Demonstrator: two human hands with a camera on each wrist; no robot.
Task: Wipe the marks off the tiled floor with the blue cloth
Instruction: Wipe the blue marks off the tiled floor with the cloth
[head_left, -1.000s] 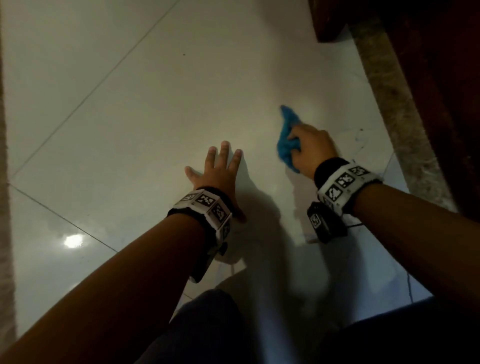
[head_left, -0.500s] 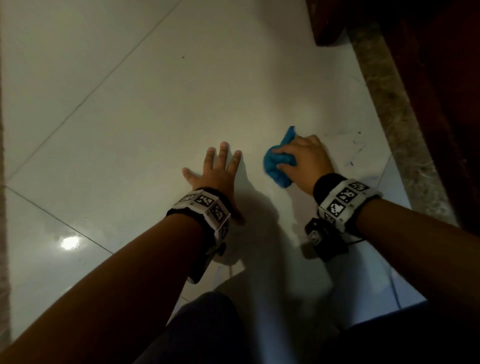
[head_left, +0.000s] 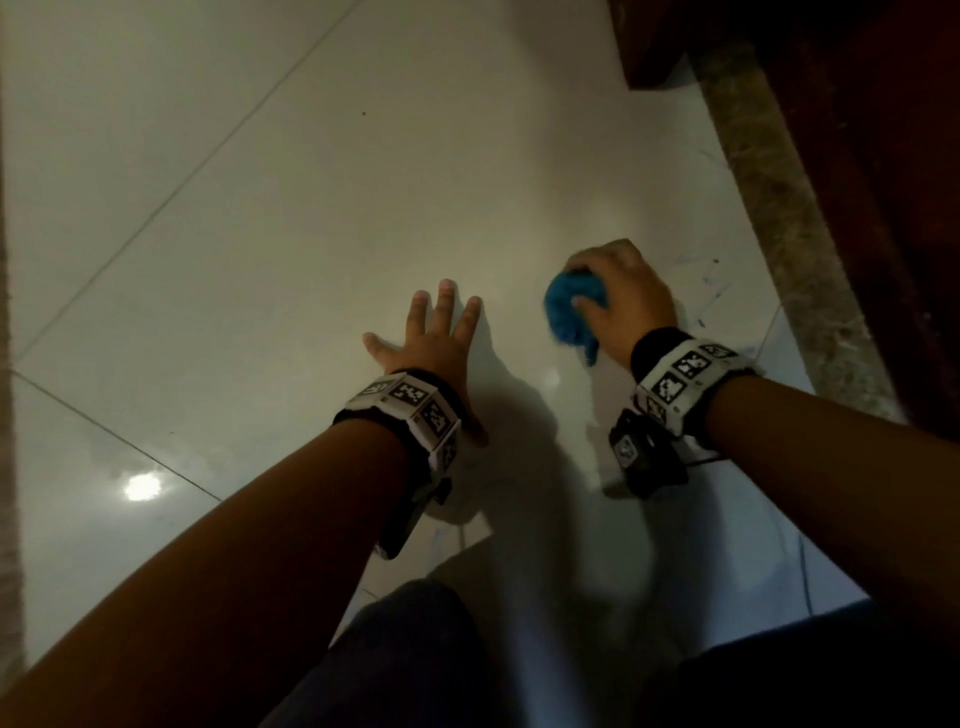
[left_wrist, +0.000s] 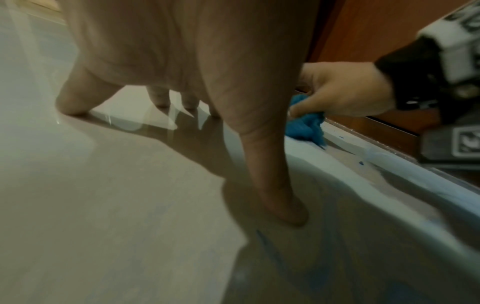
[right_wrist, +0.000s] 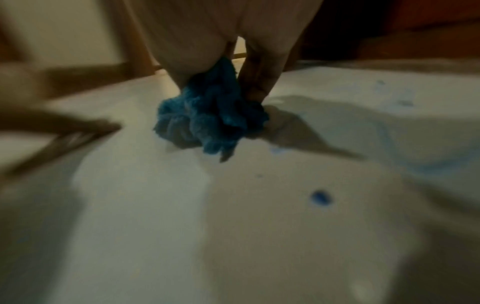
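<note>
My right hand (head_left: 615, 296) grips a bunched blue cloth (head_left: 571, 312) and holds it against the pale tiled floor (head_left: 311, 234). The cloth (right_wrist: 210, 117) hangs from my curled fingers and touches the tile; it also shows in the left wrist view (left_wrist: 306, 127). Faint blue marks (head_left: 711, 280) lie just right of the hand, and a blue spot (right_wrist: 321, 197) sits nearer my wrist. My left hand (head_left: 431, 338) lies flat on the floor with fingers spread, left of the cloth, holding nothing. Its fingertips (left_wrist: 288, 214) press the tile.
A speckled stone strip (head_left: 789, 249) and dark reddish wood (head_left: 883, 182) border the floor on the right. Grout lines (head_left: 156, 218) cross the tiles at left. A light glare (head_left: 141, 487) shines at lower left. My dark-clothed knees (head_left: 405, 665) fill the bottom edge.
My right hand has pulled the cloth back toward me and a little right, bunching it tighter under the fingers. The left hand has stayed planted in place.
</note>
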